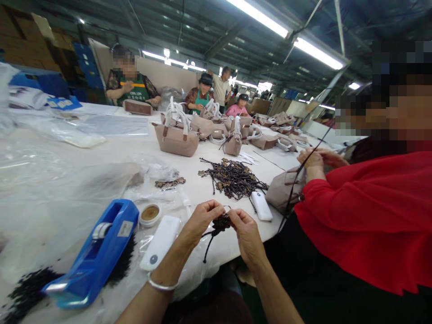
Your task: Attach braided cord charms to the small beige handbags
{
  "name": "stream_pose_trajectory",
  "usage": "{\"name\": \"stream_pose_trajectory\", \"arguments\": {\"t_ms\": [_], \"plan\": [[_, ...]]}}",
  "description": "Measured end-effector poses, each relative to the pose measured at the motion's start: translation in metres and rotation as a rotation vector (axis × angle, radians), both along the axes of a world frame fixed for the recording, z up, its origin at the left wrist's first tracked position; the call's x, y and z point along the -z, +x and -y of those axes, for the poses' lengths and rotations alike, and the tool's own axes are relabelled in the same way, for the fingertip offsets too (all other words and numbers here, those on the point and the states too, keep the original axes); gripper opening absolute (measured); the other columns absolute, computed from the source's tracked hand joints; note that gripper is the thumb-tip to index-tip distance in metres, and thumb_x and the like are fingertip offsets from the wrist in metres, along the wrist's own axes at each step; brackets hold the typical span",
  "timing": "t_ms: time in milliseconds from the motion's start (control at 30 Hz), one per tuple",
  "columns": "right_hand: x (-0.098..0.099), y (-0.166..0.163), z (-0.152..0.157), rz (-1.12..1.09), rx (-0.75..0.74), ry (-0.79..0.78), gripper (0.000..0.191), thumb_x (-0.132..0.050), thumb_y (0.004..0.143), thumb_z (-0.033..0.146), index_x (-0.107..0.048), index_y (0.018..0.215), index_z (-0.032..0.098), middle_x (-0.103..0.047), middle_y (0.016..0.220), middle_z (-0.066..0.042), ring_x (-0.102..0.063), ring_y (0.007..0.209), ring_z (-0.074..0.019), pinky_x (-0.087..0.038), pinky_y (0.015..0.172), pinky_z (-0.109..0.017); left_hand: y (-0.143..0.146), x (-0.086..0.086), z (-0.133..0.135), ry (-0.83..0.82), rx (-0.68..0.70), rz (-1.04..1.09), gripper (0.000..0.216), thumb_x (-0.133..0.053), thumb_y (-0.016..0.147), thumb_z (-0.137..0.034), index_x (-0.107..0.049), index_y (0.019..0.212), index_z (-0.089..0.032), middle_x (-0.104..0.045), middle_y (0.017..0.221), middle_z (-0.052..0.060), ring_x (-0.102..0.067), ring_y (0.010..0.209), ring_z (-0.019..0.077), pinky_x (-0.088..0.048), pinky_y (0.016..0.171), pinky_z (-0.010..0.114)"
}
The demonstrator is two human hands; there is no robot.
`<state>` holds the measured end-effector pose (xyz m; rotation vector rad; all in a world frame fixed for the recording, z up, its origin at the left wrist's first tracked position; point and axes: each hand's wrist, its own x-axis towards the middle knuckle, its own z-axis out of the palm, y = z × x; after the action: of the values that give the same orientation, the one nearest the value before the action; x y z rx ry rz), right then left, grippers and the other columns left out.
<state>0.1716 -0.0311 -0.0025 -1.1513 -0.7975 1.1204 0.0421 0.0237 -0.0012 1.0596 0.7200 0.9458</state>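
Between my two hands, above the near table edge, is a dark beaded charm with a braided cord end dangling down to the left. My left hand pinches it from the left, and my right hand grips it from the right. A thin ring or loop shows at the top between my fingertips. Beyond my hands lies a pile of similar dark beaded charms with cords. A few more beaded pieces rest on plastic to the left.
A blue tape dispenser, a round tin and a white device sit left. Another white device lies right. Beige handbags stand farther back. A co-worker in a red sleeve handles a bag close by.
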Motion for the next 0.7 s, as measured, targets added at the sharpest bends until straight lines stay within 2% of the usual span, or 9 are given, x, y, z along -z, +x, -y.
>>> {"name": "stream_pose_trajectory", "arguments": {"t_ms": [167, 333, 400, 500, 600, 700], "plan": [[0.002, -0.005, 0.001, 0.09, -0.035, 0.048, 0.031, -0.071, 0.078, 0.045, -0.07, 0.093, 0.018, -0.07, 0.09, -0.004, -0.06, 0.088, -0.0194, -0.046, 0.085, -0.032, 0.002, 0.003, 0.0, -0.026, -0.034, 0.054, 0.03, -0.074, 0.074, -0.042, -0.062, 0.071, -0.015, -0.058, 0.064, -0.001, -0.048, 0.059, 0.0095, -0.036, 0.058, 0.021], [0.003, 0.002, -0.003, 0.268, 0.08, 0.066, 0.028, -0.07, 0.079, 0.046, -0.071, 0.08, 0.018, -0.068, 0.078, -0.002, -0.058, 0.077, -0.0176, -0.045, 0.075, -0.029, 0.008, 0.008, 0.007, -0.059, -0.046, 0.155, 0.031, -0.071, 0.077, -0.046, -0.062, 0.079, -0.016, -0.064, 0.079, 0.002, -0.056, 0.07, 0.0125, -0.044, 0.069, 0.024], [0.0, 0.008, -0.004, 0.259, 0.101, 0.04, 0.028, -0.072, 0.076, 0.045, -0.071, 0.078, 0.018, -0.068, 0.076, -0.002, -0.057, 0.075, -0.0172, -0.045, 0.072, -0.028, 0.011, 0.01, 0.011, -0.036, -0.021, 0.158, 0.033, -0.07, 0.078, -0.047, -0.063, 0.089, -0.017, -0.065, 0.081, 0.003, -0.059, 0.073, 0.0145, -0.046, 0.073, 0.027], [-0.002, 0.013, -0.005, 0.161, 0.105, 0.0, 0.028, -0.075, 0.073, 0.045, -0.071, 0.078, 0.018, -0.068, 0.074, -0.001, -0.058, 0.073, -0.0175, -0.046, 0.069, -0.028, 0.016, 0.015, 0.013, -0.018, 0.057, 0.141, 0.04, -0.071, 0.076, -0.049, -0.061, 0.096, -0.017, -0.066, 0.079, 0.004, -0.062, 0.07, 0.0176, -0.047, 0.068, 0.03], [0.003, 0.014, -0.004, 0.167, 0.099, 0.01, 0.028, -0.073, 0.074, 0.046, -0.07, 0.076, 0.018, -0.068, 0.073, -0.002, -0.059, 0.074, -0.0187, -0.047, 0.071, -0.029, 0.018, 0.019, 0.01, 0.018, 0.008, 0.062, 0.035, -0.07, 0.075, -0.049, -0.058, 0.083, -0.017, -0.062, 0.07, 0.002, -0.059, 0.064, 0.0167, -0.044, 0.063, 0.029], [0.018, 0.014, -0.004, 0.247, 0.079, 0.029, 0.031, -0.072, 0.074, 0.048, -0.07, 0.082, 0.018, -0.071, 0.081, -0.006, -0.064, 0.082, -0.0238, -0.051, 0.077, -0.035, 0.014, 0.017, 0.008, 0.21, -0.103, -0.162, 0.024, -0.063, 0.08, -0.041, -0.055, 0.072, -0.019, -0.059, 0.068, 0.001, -0.056, 0.067, 0.0176, -0.041, 0.065, 0.03]]}}
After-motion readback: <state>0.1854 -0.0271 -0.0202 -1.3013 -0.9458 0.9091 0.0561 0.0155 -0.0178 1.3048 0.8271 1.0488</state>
